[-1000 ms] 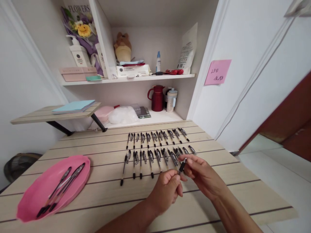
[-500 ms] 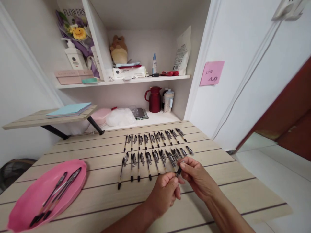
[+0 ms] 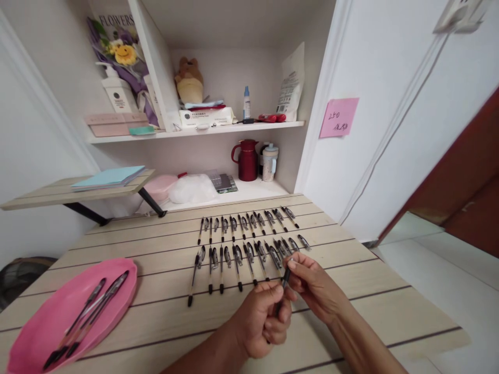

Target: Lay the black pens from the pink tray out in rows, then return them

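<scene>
My left hand [image 3: 265, 314] is closed around the body of a black pen [image 3: 286, 279], which slants up toward my right hand [image 3: 317, 283]. The right thumb and forefinger pinch the pen's upper end, so its very tip is mostly covered. Just beyond my hands lies a near row of uncapped black pens [image 3: 221, 270] with clear, black-clipped caps [image 3: 228, 256] beside them. Farther back, a second row of pens [image 3: 222, 228] and caps [image 3: 234, 224] is laid out the same way. My fingers hide part of the near row's right end.
At the left, a pink tray [image 3: 120, 298] holds several capped pens [image 3: 88, 317]. A small raised shelf [image 3: 47, 193] carries blue paper [image 3: 109, 177]. Behind the striped table [image 3: 163, 322] stand a red jug [image 3: 248, 161], a lidded cup [image 3: 270, 162] and a plastic bag [image 3: 193, 188].
My left hand has turned and slid slightly down along the pen, so more of its dark section shows between my hands. The right hand keeps its pinch in nearly the same place.
</scene>
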Motion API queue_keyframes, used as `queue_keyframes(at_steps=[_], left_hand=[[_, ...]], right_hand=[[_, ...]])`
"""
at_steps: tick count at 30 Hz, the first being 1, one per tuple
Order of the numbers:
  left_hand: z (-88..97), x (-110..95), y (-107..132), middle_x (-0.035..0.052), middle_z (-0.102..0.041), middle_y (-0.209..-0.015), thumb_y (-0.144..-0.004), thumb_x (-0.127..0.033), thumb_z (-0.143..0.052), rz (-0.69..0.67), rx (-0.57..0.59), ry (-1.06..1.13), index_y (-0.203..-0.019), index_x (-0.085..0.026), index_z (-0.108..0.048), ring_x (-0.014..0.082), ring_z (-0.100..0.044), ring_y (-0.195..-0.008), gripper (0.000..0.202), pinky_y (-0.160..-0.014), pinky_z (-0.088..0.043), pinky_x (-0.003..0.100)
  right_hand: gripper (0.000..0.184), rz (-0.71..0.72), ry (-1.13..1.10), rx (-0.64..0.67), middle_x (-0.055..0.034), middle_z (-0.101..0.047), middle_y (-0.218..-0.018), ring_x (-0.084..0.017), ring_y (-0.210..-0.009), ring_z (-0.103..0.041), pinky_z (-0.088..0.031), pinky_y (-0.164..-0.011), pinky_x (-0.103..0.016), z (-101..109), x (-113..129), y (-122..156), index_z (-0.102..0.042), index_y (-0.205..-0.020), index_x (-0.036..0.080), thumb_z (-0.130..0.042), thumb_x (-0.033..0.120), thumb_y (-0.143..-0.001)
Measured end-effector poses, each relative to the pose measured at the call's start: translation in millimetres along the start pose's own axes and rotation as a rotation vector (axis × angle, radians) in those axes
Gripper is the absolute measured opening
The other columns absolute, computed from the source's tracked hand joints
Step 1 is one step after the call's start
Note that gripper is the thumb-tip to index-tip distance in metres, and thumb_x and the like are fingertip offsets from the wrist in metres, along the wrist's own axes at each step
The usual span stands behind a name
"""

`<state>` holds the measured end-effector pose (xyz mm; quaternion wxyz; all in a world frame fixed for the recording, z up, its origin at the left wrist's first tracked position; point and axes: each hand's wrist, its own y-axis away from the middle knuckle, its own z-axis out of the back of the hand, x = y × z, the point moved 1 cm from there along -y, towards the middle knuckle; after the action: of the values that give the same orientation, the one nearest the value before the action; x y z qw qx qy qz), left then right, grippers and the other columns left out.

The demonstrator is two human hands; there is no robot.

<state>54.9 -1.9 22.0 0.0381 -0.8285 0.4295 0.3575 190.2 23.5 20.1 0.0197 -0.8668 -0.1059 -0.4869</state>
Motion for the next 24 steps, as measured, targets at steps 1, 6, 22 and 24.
queue_keyframes(at_steps=[1, 6, 22, 24], left_hand=[[0.5, 0, 0, -0.0058, -0.043, -0.049, -0.080, -0.036, -0.050, 0.010, 0.017, 0.021, -0.082, -0.015, -0.054, -0.0002, -0.018, -0.031, 0.022, -0.035, -0.005, 0.015], [4.3, -1, -2, -0.0056, -0.044, -0.049, -0.081, -0.033, -0.050, -0.008, -0.007, 0.039, -0.082, -0.015, -0.055, -0.0001, -0.018, -0.031, 0.019, -0.035, -0.005, 0.015], [6.3, 0, -3, -0.0051, -0.046, -0.051, -0.077, -0.036, -0.054, -0.056, -0.108, -0.030, -0.083, -0.015, -0.054, -0.0005, -0.018, -0.032, 0.022, -0.036, -0.004, 0.017], [5.2, 0, -3, -0.0051, -0.046, -0.051, -0.077, -0.036, -0.054, -0.057, -0.117, -0.036, -0.082, -0.015, -0.054, -0.0006, -0.018, -0.032, 0.022, -0.036, -0.004, 0.017]], right_hand=[[0.020, -0.002, 0.000, 0.004, 0.0082, -0.039, -0.043, -0.004, -0.038, -0.027, -0.022, -0.040, -0.020, -3, -1, 1, -0.049, -0.069, 0.018, -0.064, 0.032, -0.071], [0.025, 0.015, 0.226, 0.050, 0.0047, -0.048, -0.049, -0.008, -0.042, -0.042, -0.030, -0.044, -0.022, 6, 11, -4, -0.052, -0.073, 0.019, -0.059, 0.043, -0.072], [0.013, 0.079, 1.318, -0.560, -0.0058, -0.062, -0.066, -0.020, -0.066, -0.057, -0.037, -0.057, -0.028, 107, 45, -80, -0.060, -0.073, 0.017, -0.058, 0.026, -0.063], [0.017, 0.078, 1.183, -0.487, -0.0018, -0.058, -0.059, -0.015, -0.055, -0.052, -0.036, -0.051, -0.026, 98, 49, -68, -0.058, -0.070, 0.018, -0.054, 0.034, -0.070]])
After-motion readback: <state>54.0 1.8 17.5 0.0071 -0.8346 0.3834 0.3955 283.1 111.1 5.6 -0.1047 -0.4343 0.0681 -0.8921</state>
